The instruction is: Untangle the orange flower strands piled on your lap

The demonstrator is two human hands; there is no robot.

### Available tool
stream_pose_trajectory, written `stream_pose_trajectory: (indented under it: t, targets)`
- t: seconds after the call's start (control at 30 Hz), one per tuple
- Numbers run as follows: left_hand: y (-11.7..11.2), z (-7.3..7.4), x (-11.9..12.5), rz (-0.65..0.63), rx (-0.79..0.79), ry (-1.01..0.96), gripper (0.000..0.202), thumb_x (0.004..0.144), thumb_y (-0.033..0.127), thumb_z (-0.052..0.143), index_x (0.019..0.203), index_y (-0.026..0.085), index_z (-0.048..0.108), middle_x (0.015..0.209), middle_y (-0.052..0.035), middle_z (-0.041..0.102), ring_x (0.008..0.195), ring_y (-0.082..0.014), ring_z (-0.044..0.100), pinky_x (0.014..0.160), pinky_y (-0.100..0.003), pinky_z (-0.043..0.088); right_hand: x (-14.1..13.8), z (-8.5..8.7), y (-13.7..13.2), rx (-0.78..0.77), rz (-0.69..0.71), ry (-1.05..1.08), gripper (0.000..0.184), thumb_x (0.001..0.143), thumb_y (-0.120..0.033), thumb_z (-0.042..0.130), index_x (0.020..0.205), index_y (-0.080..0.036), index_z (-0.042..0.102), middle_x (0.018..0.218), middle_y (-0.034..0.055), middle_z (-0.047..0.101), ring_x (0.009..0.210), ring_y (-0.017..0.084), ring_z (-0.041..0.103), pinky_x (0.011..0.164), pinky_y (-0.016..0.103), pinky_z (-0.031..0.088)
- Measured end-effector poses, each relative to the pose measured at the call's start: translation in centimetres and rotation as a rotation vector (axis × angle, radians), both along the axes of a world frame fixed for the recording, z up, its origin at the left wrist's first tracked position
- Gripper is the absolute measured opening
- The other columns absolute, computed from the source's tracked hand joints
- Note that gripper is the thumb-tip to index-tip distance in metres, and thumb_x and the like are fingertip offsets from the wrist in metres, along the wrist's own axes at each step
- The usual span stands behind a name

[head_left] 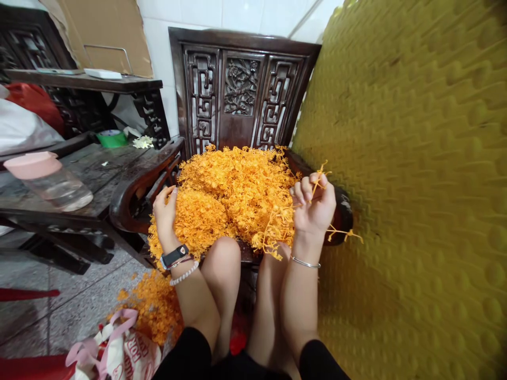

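A big heap of orange plastic flower sprigs [233,190] fills the seat of a dark carved wooden chair [241,84] in front of my knees. My left hand [165,211] rests on the left side of the heap, fingers curled into the sprigs. My right hand [315,203] is raised at the heap's right edge, fingers closed on an orange sprig [319,179] that sticks up and trails out to the right. A black watch and bead bracelets sit on my left wrist, a thin bangle on my right.
More orange sprigs [152,306] lie spilled on the tiled floor beside a pink-handled bag [114,348]. A dark wooden table [91,174] at left holds a clear jar with a pink lid [47,177] and a green tape roll [112,138]. A yellow embossed panel [415,184] stands at right.
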State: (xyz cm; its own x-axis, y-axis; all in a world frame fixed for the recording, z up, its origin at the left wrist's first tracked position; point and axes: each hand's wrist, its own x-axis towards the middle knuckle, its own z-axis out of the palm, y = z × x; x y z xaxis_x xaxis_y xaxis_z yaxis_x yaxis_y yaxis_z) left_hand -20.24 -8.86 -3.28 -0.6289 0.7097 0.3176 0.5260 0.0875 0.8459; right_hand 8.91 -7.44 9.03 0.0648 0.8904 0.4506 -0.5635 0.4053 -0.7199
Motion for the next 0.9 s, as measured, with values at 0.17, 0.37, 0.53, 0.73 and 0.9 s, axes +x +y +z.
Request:
stream_pose_trajectory:
  t: [0.17,0.37,0.53,0.73,0.9]
  targets:
    - [-1.6,3.9,2.7,-0.483,0.278,-0.195,0.041,0.085,0.042,0.042,0.116,0.019,0.056,0.125,-0.007,0.055,0.119,-0.0188,0.046,0.105,-0.034,0.03,-1.4,-0.3,-0.1,0.004,0.012,0.03,0.017,0.08,-0.032,0.043,0.066,-0.022,0.046,0.055,-0.0052,0.029,0.045,0.008,0.028,0.045,0.023,0.027]
    - [-2.4,7.7,8.1,-1.143,0.145,-0.154,0.046,0.078,0.038,0.056,0.121,0.023,0.052,0.132,-0.007,0.048,0.124,-0.0199,0.041,0.108,-0.037,0.026,-3.2,-0.4,-0.4,0.015,0.048,0.022,0.016,0.08,-0.033,0.043,0.068,-0.023,0.045,0.058,-0.0045,0.031,0.049,0.009,0.033,0.049,0.023,0.034]
    - [-0.8,7.4,11.5,-1.175,0.099,0.01,0.055,0.071,0.039,0.064,0.121,0.022,0.051,0.125,-0.0083,0.054,0.114,-0.0227,0.05,0.099,-0.04,0.036,-3.6,-0.4,-0.8,0.028,0.068,0.019,0.013,0.081,-0.033,0.041,0.074,-0.025,0.048,0.067,-0.0022,0.046,0.062,0.01,0.047,0.06,0.025,0.041]
    - [-0.1,7.4,12.6,-1.028,0.233,-0.124,0.03,0.078,0.035,0.057,0.101,0.016,0.06,0.102,-0.0066,0.064,0.094,-0.019,0.058,0.084,-0.032,0.044,-2.8,-0.8,-0.5,0.077,0.013,-0.216,0.019,0.083,-0.032,0.044,0.094,-0.025,0.059,0.107,0.0034,0.059,0.094,0.014,0.056,0.076,0.029,0.044]
    - [0.1,7.1,11.8,-1.059,0.202,-0.281,0.031,0.082,0.04,0.049,0.098,0.017,0.063,0.084,-0.0041,0.066,0.081,-0.0167,0.06,0.079,-0.03,0.045,-1.6,-0.9,-0.2,0.088,-0.128,-0.402,0.021,0.084,-0.033,0.045,0.092,-0.023,0.061,0.098,0.004,0.064,0.093,0.013,0.058,0.083,0.03,0.042]
